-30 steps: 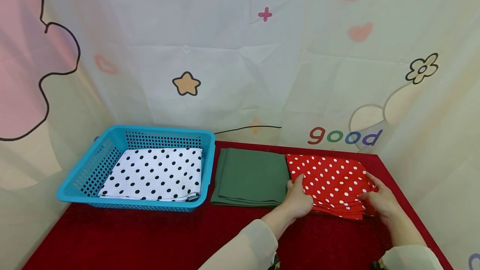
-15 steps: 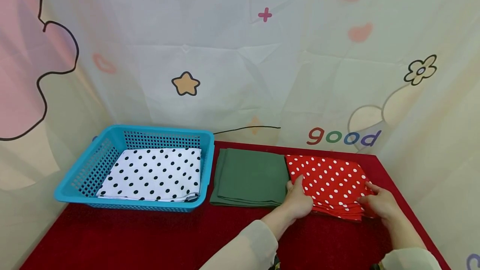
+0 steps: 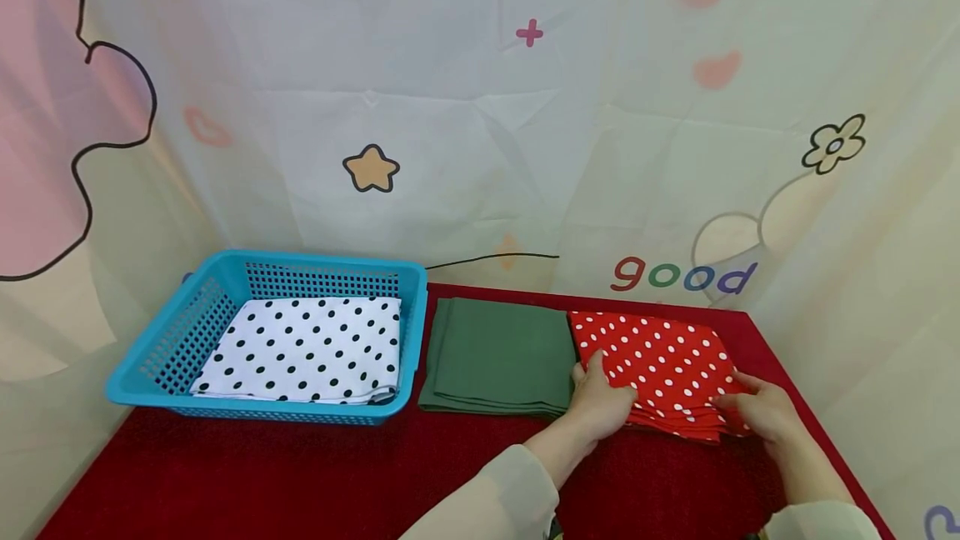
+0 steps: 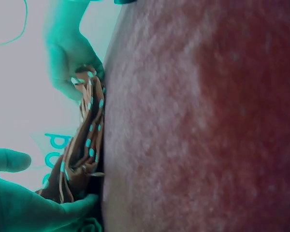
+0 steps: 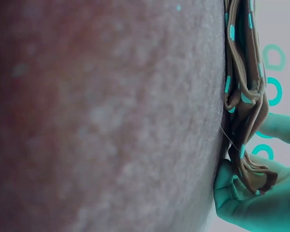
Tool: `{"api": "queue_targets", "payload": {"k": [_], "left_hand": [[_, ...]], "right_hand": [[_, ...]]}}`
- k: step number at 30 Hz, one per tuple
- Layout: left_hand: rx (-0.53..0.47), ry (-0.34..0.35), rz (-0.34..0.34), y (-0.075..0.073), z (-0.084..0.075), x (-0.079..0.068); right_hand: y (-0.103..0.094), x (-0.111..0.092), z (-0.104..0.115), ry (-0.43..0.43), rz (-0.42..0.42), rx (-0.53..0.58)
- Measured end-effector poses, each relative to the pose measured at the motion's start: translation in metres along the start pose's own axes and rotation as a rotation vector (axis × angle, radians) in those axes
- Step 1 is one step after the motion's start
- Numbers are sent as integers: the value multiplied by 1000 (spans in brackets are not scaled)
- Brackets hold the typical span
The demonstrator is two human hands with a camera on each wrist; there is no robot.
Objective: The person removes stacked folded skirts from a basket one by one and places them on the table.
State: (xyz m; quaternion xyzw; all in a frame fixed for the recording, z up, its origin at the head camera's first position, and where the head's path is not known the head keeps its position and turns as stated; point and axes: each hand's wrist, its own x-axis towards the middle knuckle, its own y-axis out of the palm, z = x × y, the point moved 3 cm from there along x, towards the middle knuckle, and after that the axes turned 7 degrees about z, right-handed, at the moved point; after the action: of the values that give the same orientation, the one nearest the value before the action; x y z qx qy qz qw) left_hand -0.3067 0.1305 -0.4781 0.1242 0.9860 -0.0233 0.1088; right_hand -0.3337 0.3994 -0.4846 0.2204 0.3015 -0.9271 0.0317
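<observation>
In the head view, a folded red cloth with white dots (image 3: 660, 361) lies at the right of the table. My left hand (image 3: 600, 402) is at its near left corner, thumb up over the edge. The left wrist view shows this hand's fingers (image 4: 43, 208) fairly straight, low beside the layers, the thumb apart from them. At the opposite side my right hand (image 3: 765, 411) grips the cloth's edge, thumb on top. The right wrist view has its fingers (image 5: 227, 193) curled under the folded layers. A folded green cloth (image 3: 506, 352) adjoins the red one, near my left hand.
A blue plastic basket (image 3: 146, 373) stands at the left of the table, with a folded white cloth with black dots (image 3: 307, 348) inside. The red table covering (image 3: 300, 482) extends across the front. A printed curtain (image 3: 465, 132) hangs behind and at both sides.
My left hand has shifted slightly inward at the red cloth's corner. The right hand keeps its hold on the edge with a slight shift. Basket and other cloths have stayed put.
</observation>
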Motion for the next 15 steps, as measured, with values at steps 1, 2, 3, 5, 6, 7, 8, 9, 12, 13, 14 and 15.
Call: {"api": "queue_targets", "payload": {"k": [1,2,3,5,6,7,8,9,12,13,14,15], "left_hand": [[1,-5,-2,0,0,-2],[0,-8,-2,0,-1,-4],[-1,-10,0,0,-1,-6],[-13,-11,9,-1,-1,-11],[-18,-9,12,-2,-1,-13],[-22,-8,17,-3,-1,-16],[-25,-8,22,-4,-1,-18],[-30,-8,28,-6,-1,-21],[-27,-11,42,-11,-3,-28],[-24,-14,48,-12,-4,-30],[-20,-16,53,-14,-5,-32],[-20,-14,62,-16,-6,-33]], "right_hand": [[0,-1,0,1,-2,2],[0,-1,0,1,-4,2],[0,-2,0,1,-6,1],[-1,-3,0,0,-12,-4],[-1,-3,0,-1,-15,-4],[-2,-3,0,-1,-19,-4],[-2,-4,1,0,-27,-6],[-3,-5,1,-4,-33,-4],[-3,-7,5,-12,-60,4],[-3,-8,6,-16,-70,8],[-3,-10,8,-19,-81,12],[-2,-10,9,-22,-90,14]]}}
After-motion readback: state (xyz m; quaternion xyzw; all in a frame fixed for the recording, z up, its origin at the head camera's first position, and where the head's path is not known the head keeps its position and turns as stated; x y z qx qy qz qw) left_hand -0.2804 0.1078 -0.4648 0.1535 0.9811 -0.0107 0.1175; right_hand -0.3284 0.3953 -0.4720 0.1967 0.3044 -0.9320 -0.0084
